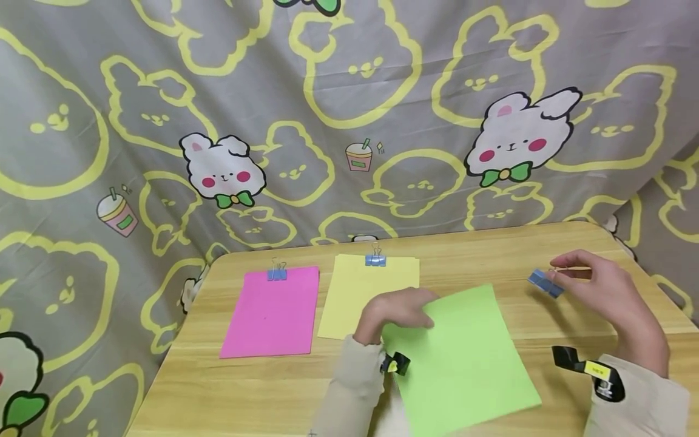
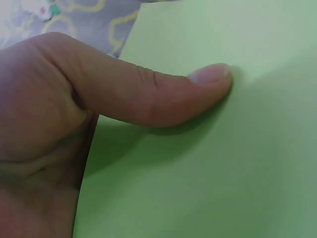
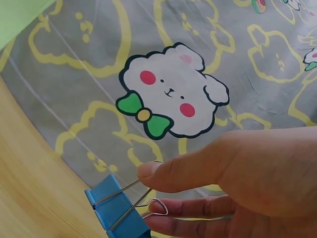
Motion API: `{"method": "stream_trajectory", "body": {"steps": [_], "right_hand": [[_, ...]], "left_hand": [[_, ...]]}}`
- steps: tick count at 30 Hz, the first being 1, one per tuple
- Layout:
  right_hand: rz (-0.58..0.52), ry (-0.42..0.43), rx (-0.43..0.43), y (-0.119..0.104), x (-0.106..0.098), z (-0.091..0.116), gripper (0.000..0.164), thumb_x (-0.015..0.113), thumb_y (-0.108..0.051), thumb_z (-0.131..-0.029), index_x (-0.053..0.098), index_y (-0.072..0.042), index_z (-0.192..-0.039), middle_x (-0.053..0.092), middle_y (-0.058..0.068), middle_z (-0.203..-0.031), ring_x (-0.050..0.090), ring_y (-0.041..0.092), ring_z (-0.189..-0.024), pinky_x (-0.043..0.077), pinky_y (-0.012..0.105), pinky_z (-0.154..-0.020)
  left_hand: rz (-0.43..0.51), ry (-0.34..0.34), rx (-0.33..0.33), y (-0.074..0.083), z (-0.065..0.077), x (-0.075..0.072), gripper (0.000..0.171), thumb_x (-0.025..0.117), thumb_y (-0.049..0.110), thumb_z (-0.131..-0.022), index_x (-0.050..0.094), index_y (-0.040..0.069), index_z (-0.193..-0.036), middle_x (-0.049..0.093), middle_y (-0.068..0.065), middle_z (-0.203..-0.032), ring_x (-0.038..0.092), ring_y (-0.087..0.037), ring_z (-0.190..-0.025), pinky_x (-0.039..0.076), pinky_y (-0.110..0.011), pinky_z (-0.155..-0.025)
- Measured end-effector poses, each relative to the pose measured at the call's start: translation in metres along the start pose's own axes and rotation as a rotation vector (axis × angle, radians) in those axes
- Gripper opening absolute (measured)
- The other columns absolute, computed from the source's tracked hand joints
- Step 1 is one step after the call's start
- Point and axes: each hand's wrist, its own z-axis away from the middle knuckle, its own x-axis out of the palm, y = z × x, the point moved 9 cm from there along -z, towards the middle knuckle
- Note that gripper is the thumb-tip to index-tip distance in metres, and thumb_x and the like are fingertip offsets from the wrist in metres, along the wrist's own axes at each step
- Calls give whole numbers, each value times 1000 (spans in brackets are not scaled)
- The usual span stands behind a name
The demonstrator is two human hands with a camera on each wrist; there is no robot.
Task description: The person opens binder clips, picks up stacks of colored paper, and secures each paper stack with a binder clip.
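Observation:
My left hand (image 1: 404, 308) grips the left edge of a green paper stack (image 1: 464, 364), tilted up off the table. In the left wrist view the thumb (image 2: 168, 96) lies across the green sheet's face, while the other fingers are hidden behind it. To the right, my right hand (image 1: 606, 288) pinches a blue binder clip (image 1: 546, 283) by its wire handles, above the table and apart from the paper. The right wrist view shows thumb and fingertips on the handles of the clip (image 3: 116, 206).
A pink paper stack (image 1: 270, 315) with a blue binder clip (image 1: 276, 274) on its top edge lies at the left. Beside it is a yellow stack (image 1: 366, 282), also clipped at the top and partly covered. A patterned curtain (image 1: 327, 194) hangs behind the wooden table (image 1: 235, 394).

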Motion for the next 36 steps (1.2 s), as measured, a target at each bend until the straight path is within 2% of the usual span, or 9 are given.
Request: {"method": "stream_trajectory", "body": {"steps": [2, 6, 9, 13, 16, 21, 27, 32, 36], "right_hand": [[5, 3, -4, 0, 0, 0, 43, 68, -36, -100, 62, -2, -126, 65, 30, -123, 43, -15, -90, 41, 35, -74], [3, -3, -10, 1, 3, 1, 42, 68, -35, -100, 62, -2, -125, 65, 30, -123, 42, -20, -86, 42, 35, -73], [0, -11, -10, 2, 5, 1, 43, 68, -35, -100, 62, -1, -125, 64, 31, -124, 41, -23, -85, 42, 35, -72], [-7, -20, -5, 1, 8, 1, 45, 66, -35, -101, 60, 1, -127, 60, 32, -128, 67, 18, -101, 43, 38, -73], [-13, -26, -9, -1, 11, 0, 45, 64, -35, -102, 59, 2, -128, 57, 33, -132, 55, 54, -117, 44, 40, -74], [-2, -19, -20, -2, 8, -1, 44, 64, -35, -102, 59, 1, -128, 57, 33, -132, 56, 53, -116, 43, 38, -73], [3, -25, -17, -4, 8, -2, 45, 65, -35, -102, 60, 1, -127, 58, 33, -131, 56, 54, -116, 42, 39, -74], [13, -29, -10, -4, 8, -2, 45, 65, -35, -102, 60, 1, -127, 58, 35, -130, 55, 55, -116, 42, 40, -73], [17, -27, -17, -5, 8, -2, 43, 65, -34, -102, 60, 1, -126, 59, 35, -128, 56, 55, -115, 42, 40, -73]], "left_hand": [[27, 59, 16, -2, 7, -12, 50, 64, 7, -100, 52, 7, -149, 57, -6, -146, 56, -17, -127, 43, -27, -108], [92, 198, 74, -5, 23, -37, 42, 61, 9, -102, 56, 3, -143, 63, -11, -137, 60, -17, -117, 45, -27, -104], [251, 321, 119, -12, 33, -53, 32, 58, 12, -105, 61, -2, -134, 69, -12, -117, 65, -16, -105, 50, -28, -96], [514, 488, 222, -29, 45, -73, 32, 51, 13, -107, 61, -4, -133, 70, -16, -103, 69, -18, -86, 57, -31, -85], [610, 641, 256, -50, 55, -86, 32, 52, 12, -107, 60, -6, -133, 70, -22, -113, 71, -22, -93, 58, -37, -88], [737, 838, 207, -85, 63, -95, 25, 55, 12, -106, 64, -6, -121, 71, -19, -108, 70, -19, -92, 59, -40, -86], [745, 908, 216, -104, 59, -93, 25, 56, 15, -106, 64, -7, -114, 68, -8, -93, 63, -13, -82, 56, -33, -80], [671, 918, 184, -126, 56, -89, 21, 62, 14, -104, 67, -5, -110, 49, 0, -73, 38, -10, -61, 43, -27, -67], [680, 896, 172, -139, 56, -88, 20, 64, 9, -102, 68, -5, -115, 66, -8, -90, 52, -12, -74, 50, -31, -80]]}}
